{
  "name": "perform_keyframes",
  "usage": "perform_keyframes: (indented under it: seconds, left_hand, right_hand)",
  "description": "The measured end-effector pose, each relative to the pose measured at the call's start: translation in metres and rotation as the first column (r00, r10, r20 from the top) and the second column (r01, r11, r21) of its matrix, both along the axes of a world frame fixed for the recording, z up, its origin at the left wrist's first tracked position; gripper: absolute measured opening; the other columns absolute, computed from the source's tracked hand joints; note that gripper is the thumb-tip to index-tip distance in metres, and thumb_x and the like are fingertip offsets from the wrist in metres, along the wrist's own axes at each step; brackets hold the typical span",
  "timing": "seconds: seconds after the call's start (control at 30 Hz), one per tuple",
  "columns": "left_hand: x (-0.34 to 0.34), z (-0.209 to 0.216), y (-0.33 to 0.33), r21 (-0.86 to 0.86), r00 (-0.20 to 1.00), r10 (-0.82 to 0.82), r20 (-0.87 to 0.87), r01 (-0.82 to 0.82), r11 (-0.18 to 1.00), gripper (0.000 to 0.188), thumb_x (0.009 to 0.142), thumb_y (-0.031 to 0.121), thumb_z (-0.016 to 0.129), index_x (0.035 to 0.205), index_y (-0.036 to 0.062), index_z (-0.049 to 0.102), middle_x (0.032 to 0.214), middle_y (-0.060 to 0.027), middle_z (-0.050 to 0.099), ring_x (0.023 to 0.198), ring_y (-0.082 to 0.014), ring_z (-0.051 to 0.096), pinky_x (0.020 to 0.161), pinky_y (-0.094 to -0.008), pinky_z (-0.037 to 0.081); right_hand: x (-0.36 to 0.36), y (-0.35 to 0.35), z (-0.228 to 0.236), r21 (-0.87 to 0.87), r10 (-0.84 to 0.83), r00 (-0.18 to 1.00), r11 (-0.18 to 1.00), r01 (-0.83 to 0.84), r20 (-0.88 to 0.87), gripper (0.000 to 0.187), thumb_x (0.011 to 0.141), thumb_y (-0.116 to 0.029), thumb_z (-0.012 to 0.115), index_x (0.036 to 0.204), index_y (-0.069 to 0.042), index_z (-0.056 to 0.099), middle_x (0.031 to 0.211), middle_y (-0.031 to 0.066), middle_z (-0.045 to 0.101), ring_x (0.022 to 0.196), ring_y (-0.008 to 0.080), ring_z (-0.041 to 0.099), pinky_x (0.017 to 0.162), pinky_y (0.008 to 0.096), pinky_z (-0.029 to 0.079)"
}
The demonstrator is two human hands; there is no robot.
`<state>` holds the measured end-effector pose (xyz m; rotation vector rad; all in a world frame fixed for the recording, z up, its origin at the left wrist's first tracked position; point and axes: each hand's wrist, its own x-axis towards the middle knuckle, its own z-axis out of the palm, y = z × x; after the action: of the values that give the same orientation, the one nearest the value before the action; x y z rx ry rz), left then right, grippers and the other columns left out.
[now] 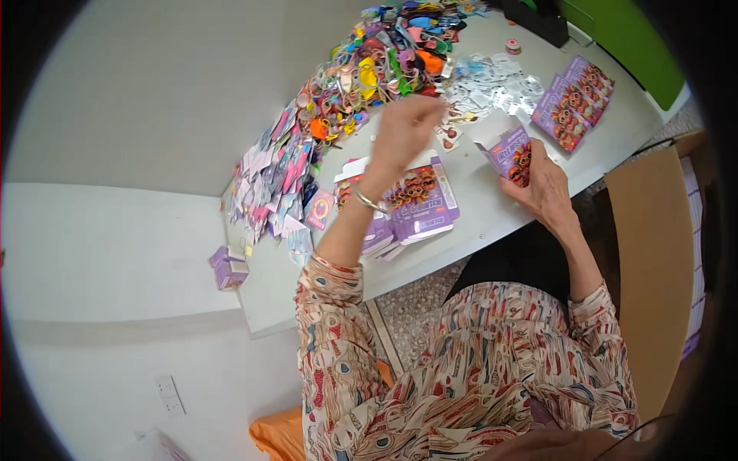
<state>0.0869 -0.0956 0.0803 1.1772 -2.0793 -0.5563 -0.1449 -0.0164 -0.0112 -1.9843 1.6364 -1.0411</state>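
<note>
My right hand (pixel 547 188) is wrapped round a small purple carton (pixel 509 150) with a colourful picture on its front. The carton stands upright with its top flap raised. My left hand (pixel 406 132) is held over the table with its fingers curled in; it is slightly blurred, and whatever it holds, if anything, is hidden. Under my left forearm lies a stack of flattened purple cartons (pixel 423 223). Beyond my left hand, a heap of colourful trinkets (pixel 369 77) meets a spread of small clear and white packets (pixel 492 88).
Several filled-out purple cartons (pixel 573 107) stand in a row at the right. A pile of printed cards (pixel 265 173) lies at the left, beside small purple boxes (pixel 229 269) at the table's edge. A large cardboard box (pixel 653 269) stands at my right. A small round tin (pixel 513 46) sits at the back.
</note>
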Motion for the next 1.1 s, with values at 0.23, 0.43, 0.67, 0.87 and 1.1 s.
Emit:
perform_keyframes:
  seconds: [0.23, 0.43, 0.67, 0.87, 1.1]
  left_hand:
    - [0.224, -0.040, -0.029, -0.548, 0.508, 0.710, 0.488, -0.456, 0.702, 0.020, 0.077, 0.024, 0.066, 0.077, 0.0037, 0.069, 0.077, -0.0173, 0.068, 0.073, -0.0367, 0.066, 0.066, -0.0473, 0.052]
    - [0.254, -0.074, -0.020, -0.518, 0.310, 0.706, 0.637, -0.507, 0.689, 0.012, 0.079, 0.009, 0.057, 0.073, 0.0018, 0.064, 0.076, -0.0200, 0.067, 0.073, -0.0382, 0.066, 0.064, -0.0485, 0.053]
    - [0.212, -0.047, -0.013, -0.675, 0.288, 0.767, 0.573, -0.365, 0.641, 0.010, 0.079, 0.011, 0.058, 0.084, 0.0044, 0.065, 0.084, -0.0116, 0.064, 0.082, -0.0310, 0.062, 0.065, -0.0424, 0.051]
    - [0.183, -0.012, -0.011, -0.510, 0.658, 0.734, 0.168, -0.579, 0.636, 0.019, 0.080, 0.013, 0.061, 0.093, 0.0057, 0.072, 0.079, -0.0112, 0.068, 0.067, -0.0328, 0.064, 0.065, -0.0404, 0.051]
    - [0.166, 0.007, -0.021, -0.588, 0.851, 0.517, 0.088, -0.375, 0.717, 0.015, 0.085, 0.012, 0.066, 0.095, 0.0021, 0.071, 0.075, -0.0017, 0.064, 0.066, -0.0078, 0.054, 0.060, -0.0230, 0.043]
  right_hand:
    - [0.010, -0.004, -0.014, -0.105, -0.036, 0.998, 0.994, 0.029, -0.056, 0.066, 0.071, -0.033, 0.073, 0.118, 0.002, 0.043, 0.084, 0.0202, 0.062, 0.077, 0.0358, 0.062, 0.069, 0.0425, 0.049]
    - [0.011, -0.005, -0.015, -0.110, -0.083, 0.991, 0.991, 0.072, -0.101, 0.069, 0.070, -0.036, 0.073, 0.119, 0.002, 0.043, 0.087, 0.0199, 0.062, 0.081, 0.0349, 0.062, 0.071, 0.0418, 0.049]
    - [0.009, -0.006, -0.017, -0.105, -0.070, 0.993, 0.993, 0.060, -0.095, 0.072, 0.070, -0.038, 0.075, 0.121, 0.002, 0.043, 0.091, 0.0207, 0.061, 0.083, 0.0354, 0.063, 0.074, 0.0412, 0.050]
    - [0.008, -0.006, -0.011, -0.068, -0.038, 0.995, 0.997, 0.032, -0.088, 0.072, 0.069, -0.035, 0.075, 0.121, 0.003, 0.042, 0.093, 0.0202, 0.062, 0.084, 0.0358, 0.063, 0.074, 0.0417, 0.050]
    - [0.014, -0.003, -0.001, -0.012, 0.019, 0.997, 1.000, -0.020, -0.071, 0.064, 0.069, -0.035, 0.074, 0.112, 0.001, 0.043, 0.089, 0.0208, 0.061, 0.081, 0.0365, 0.063, 0.071, 0.0418, 0.050]
